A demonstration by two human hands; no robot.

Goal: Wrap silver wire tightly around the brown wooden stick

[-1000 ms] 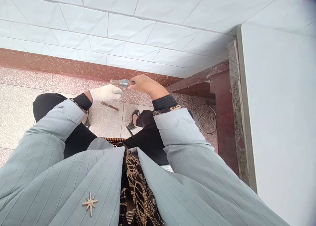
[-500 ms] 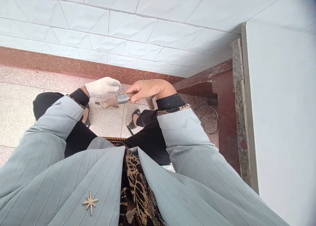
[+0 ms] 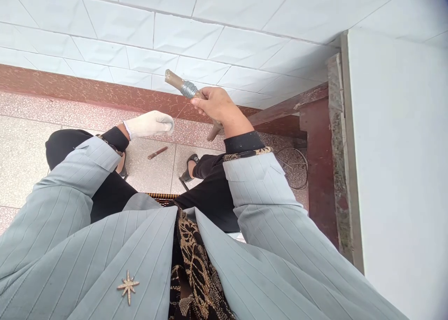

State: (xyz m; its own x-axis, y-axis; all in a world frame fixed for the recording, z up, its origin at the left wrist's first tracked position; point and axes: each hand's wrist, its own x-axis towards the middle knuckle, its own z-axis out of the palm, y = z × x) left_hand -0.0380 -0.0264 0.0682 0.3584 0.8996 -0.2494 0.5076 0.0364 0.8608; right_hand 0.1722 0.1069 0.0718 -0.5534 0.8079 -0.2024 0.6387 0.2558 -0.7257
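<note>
In the head view my right hand [image 3: 217,106] is bare and wrapped round a brown wooden stick [image 3: 174,80]. The stick slants, its upper end pointing up and left toward the wall; a lower part shows beneath my wrist. Silvery metal wire [image 3: 189,89] is wound in tight turns around it, just beyond my fingers. My left hand [image 3: 150,123], in a white knitted glove, is closed, lower and to the left. A thin strand runs from the coil toward it; the part inside the glove is hidden.
A short reddish-brown stick [image 3: 157,153] lies on the speckled floor [image 3: 140,168] between my feet. White wall tiles [image 3: 185,35] rise ahead. On the right stand a dark red wooden frame [image 3: 320,170] and a white panel [image 3: 402,147]. A loop of cord [image 3: 307,170] lies beside the frame.
My right hand has risen and turned the wooden stick, so its wire-wound end swung from pointing left to pointing up-left. My closed left hand has barely shifted. The stick on the floor is now fully visible.
</note>
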